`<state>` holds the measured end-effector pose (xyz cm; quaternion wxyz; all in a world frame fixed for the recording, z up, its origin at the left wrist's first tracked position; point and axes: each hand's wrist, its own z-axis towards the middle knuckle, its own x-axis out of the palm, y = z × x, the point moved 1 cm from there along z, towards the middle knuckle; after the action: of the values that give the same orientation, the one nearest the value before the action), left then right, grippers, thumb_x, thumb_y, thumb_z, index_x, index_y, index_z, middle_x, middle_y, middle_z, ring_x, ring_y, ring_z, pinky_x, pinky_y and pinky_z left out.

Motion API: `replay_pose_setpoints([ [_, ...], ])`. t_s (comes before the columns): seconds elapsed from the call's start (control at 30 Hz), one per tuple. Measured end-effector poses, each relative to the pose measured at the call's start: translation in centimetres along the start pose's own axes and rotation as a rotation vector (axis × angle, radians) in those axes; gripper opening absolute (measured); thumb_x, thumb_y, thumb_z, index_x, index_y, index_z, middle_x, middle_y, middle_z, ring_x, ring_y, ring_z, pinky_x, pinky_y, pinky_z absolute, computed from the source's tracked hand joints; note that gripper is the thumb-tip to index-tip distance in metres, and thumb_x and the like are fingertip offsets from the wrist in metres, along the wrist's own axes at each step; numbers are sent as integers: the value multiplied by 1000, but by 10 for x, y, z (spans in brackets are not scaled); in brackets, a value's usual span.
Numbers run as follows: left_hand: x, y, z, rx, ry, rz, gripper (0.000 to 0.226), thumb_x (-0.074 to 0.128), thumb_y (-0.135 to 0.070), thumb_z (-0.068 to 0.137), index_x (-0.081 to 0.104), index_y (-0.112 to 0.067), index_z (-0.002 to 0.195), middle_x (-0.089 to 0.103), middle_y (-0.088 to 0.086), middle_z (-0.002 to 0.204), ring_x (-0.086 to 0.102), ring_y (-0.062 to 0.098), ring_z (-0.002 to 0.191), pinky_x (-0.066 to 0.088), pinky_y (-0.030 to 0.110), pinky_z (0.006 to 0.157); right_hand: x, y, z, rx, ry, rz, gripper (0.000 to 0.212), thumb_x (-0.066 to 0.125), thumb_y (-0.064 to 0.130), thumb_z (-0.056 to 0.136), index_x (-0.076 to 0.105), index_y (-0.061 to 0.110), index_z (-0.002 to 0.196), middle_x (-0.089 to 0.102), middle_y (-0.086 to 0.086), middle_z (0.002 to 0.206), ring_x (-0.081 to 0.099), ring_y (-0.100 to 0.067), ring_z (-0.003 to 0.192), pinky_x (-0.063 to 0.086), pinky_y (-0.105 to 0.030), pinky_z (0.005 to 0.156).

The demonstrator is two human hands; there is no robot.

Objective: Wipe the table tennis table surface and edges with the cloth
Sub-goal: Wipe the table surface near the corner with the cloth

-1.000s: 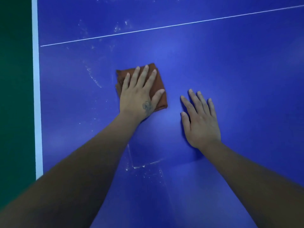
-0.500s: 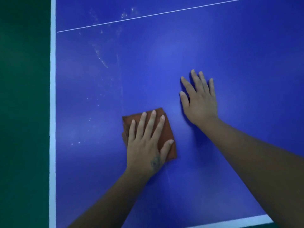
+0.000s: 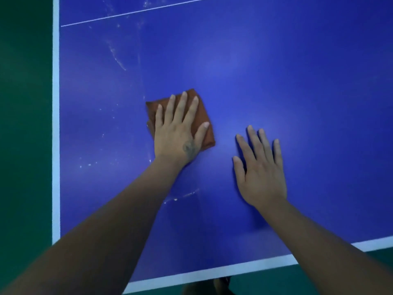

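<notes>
A folded brown cloth (image 3: 205, 116) lies flat on the blue table tennis table (image 3: 276, 71), left of centre. My left hand (image 3: 178, 130) presses down on the cloth with straight, spread fingers and covers most of it. To its right my right hand (image 3: 260, 169) rests flat on the bare blue surface, palm down, fingers straight, a short way from the cloth. White smears and specks (image 3: 117, 56) mark the surface to the left of and above the cloth, and a short streak (image 3: 180, 196) shows between my forearms.
The table's white left edge line (image 3: 56, 124) runs down the left, the white near edge line (image 3: 212, 271) crosses the bottom. A thin white centre line (image 3: 138, 11) crosses the top. Green floor (image 3: 23, 124) lies beyond both edges. My feet (image 3: 212, 287) show below the near edge.
My left hand pulled the cloth toward the near edge, then pushed it forward again. My right hand stays flat on the table. The view has shifted, and the near edge line shows more.
</notes>
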<state>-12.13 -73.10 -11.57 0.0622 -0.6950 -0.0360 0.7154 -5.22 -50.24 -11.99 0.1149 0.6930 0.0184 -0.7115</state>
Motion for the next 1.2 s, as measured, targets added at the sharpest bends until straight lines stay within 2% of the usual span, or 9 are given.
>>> replay_pose_setpoints([
  [0.13, 0, -16, -80, 41, -21, -9, 72, 37, -64, 109, 30, -26, 170, 21, 0, 179, 14, 26, 167, 17, 58, 131, -2, 1, -1, 17, 10, -1, 58, 32, 44, 109, 33, 23, 163, 16, -2, 174, 9, -24, 162, 13, -57, 129],
  [0.33, 3, -39, -170, 82, 40, -8, 75, 40, -65, 108, 26, -27, 171, 17, -1, 180, 13, 27, 167, 19, 60, 131, -4, 1, 0, 24, 18, -8, 59, 29, 47, 109, 32, 24, 163, 17, -2, 174, 9, -24, 162, 12, -57, 129],
  [0.47, -1, -26, -129, 115, 17, -11, 73, 39, -63, 108, 32, -24, 169, 23, 1, 178, 18, 28, 166, 20, 59, 130, -5, 3, 0, 26, 30, 3, 60, 28, 47, 108, 31, 25, 163, 17, -2, 174, 10, -25, 162, 11, -56, 129],
  [0.6, -8, 10, -42, 36, 70, -16, 77, 31, -67, 106, 26, -26, 171, 19, -1, 179, 12, 27, 167, 8, 55, 134, -6, 3, -2, 26, 42, 7, 60, 25, 48, 109, 29, 26, 164, 14, -1, 175, 7, -24, 162, 8, -56, 129],
  [0.73, -2, 17, -34, 38, 34, 7, 76, 28, -69, 107, 23, -30, 171, 18, -3, 180, 10, 25, 167, 6, 55, 134, -6, 3, -3, 27, 45, 4, 59, 25, 48, 110, 26, 26, 165, 13, -1, 175, 5, -24, 162, 6, -55, 130],
  [0.9, 4, -8, -108, 12, -12, 18, 74, 33, -69, 108, 25, -31, 171, 17, -3, 180, 9, 24, 167, 9, 57, 134, -7, 4, -3, 35, 54, 4, 60, 24, 49, 110, 25, 26, 165, 12, -1, 175, 4, -24, 162, 7, -56, 130],
  [1.2, 2, -59, -253, 36, 58, -26, 76, 40, -66, 107, 23, -30, 172, 14, -3, 180, 11, 27, 167, 16, 61, 131, -11, 5, -4, 42, 82, 1, 61, 20, 50, 109, 22, 27, 166, 9, -1, 175, 2, -24, 162, 5, -55, 130],
])
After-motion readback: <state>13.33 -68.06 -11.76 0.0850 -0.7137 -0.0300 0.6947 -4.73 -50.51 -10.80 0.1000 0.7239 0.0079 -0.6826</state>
